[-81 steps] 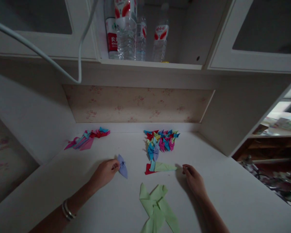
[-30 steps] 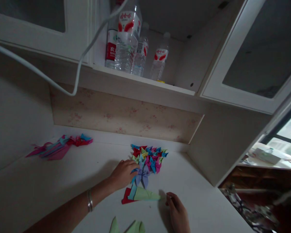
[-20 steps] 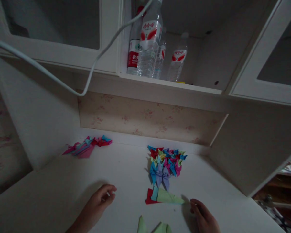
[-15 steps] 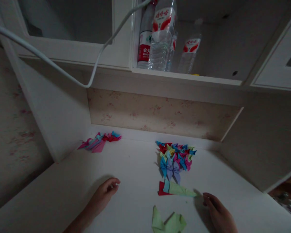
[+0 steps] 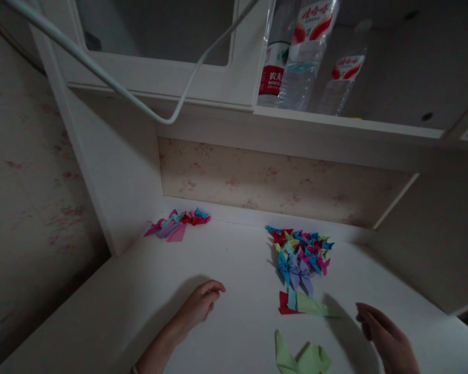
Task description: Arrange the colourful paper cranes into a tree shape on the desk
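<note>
My left hand (image 5: 199, 305) hovers low over the white desk (image 5: 148, 291), fingers loosely curled with nothing in them. My right hand (image 5: 384, 337) is at the lower right, fingers bent and apart, empty, just right of a small stack of folded red, blue and green paper (image 5: 304, 305). Behind that stack lies a cluster of small coloured origami pieces (image 5: 300, 249), with a purple one at its near edge. A pale green folded paper shape (image 5: 302, 359) lies at the bottom edge between my hands.
A second small pile of pink, red and blue folded papers (image 5: 177, 224) lies at the back left by the side panel. Water bottles (image 5: 304, 57) stand on the shelf above. A white cable (image 5: 113, 85) hangs across the cabinet front.
My left hand set the purple origami piece against the coloured cluster, then drew back empty to the left. The view has swung left. My right hand lifted slightly off the desk.
</note>
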The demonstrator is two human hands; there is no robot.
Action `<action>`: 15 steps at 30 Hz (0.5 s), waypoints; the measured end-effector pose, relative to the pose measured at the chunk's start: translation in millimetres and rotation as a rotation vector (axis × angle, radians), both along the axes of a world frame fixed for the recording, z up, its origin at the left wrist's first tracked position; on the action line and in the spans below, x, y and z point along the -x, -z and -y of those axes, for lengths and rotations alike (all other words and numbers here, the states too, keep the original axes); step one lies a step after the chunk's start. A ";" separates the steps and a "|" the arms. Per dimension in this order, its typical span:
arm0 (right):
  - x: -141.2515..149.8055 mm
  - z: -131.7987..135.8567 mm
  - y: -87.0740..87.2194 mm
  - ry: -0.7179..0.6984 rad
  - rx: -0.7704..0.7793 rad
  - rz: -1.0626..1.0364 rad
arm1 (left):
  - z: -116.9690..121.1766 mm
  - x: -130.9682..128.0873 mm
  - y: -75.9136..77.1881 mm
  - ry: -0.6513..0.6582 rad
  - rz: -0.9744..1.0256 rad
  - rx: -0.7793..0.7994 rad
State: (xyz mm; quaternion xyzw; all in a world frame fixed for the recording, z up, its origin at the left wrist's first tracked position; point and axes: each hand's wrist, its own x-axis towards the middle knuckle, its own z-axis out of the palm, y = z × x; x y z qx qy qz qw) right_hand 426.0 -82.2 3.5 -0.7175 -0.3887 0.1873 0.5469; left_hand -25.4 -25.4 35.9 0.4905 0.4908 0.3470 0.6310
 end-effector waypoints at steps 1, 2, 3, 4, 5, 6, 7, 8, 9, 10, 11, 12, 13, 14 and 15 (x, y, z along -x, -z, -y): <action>16.3 -5.0 -6.5 -0.014 0.006 -0.042 | -2.4 -0.7 1.9 -0.022 0.047 0.012; 36.2 -10.6 -13.5 -0.059 0.015 -0.057 | -4.2 -1.6 4.3 -0.041 0.098 0.018; 58.8 -16.8 -20.6 -0.117 0.012 -0.068 | -5.3 -2.5 7.1 -0.052 0.140 0.021; 83.2 -23.8 -27.5 -0.187 0.011 -0.083 | -5.9 -3.4 10.3 -0.055 0.166 0.019; 108.4 -31.6 -33.8 -0.264 0.014 -0.099 | -6.4 -4.3 13.6 -0.052 0.178 0.017; 133.7 -40.3 -39.3 -0.350 0.039 -0.113 | -6.7 -5.1 16.9 -0.049 0.181 0.013; 158.2 -50.0 -43.8 -0.443 0.078 -0.122 | -7.3 -5.8 20.1 -0.047 0.182 0.006; 181.5 -60.8 -47.3 -0.564 0.112 -0.121 | -8.1 -6.5 23.0 -0.047 0.185 0.001; 203.3 -73.0 -49.6 -0.707 0.143 -0.113 | -9.1 -7.1 25.6 -0.045 0.187 -0.005; 223.5 -86.6 -50.8 -0.832 0.156 -0.108 | -10.3 -7.7 27.8 -0.045 0.181 -0.012; 242.0 -101.8 -51.0 -0.929 0.166 -0.107 | -11.4 -8.3 29.7 -0.045 0.165 -0.018; 259.0 -118.3 -50.3 -0.996 0.190 -0.105 | -12.5 -8.8 31.3 -0.044 0.137 -0.020; 274.6 -135.9 -49.1 -1.018 0.228 -0.097 | -13.5 -9.1 32.6 -0.044 0.100 -0.025; 289.1 -154.3 -47.6 -1.027 0.253 -0.103 | -14.2 -9.3 33.5 -0.050 0.056 -0.043; 302.7 -173.0 -46.2 -1.027 0.268 -0.109 | -14.9 -9.4 34.4 -0.059 0.005 -0.080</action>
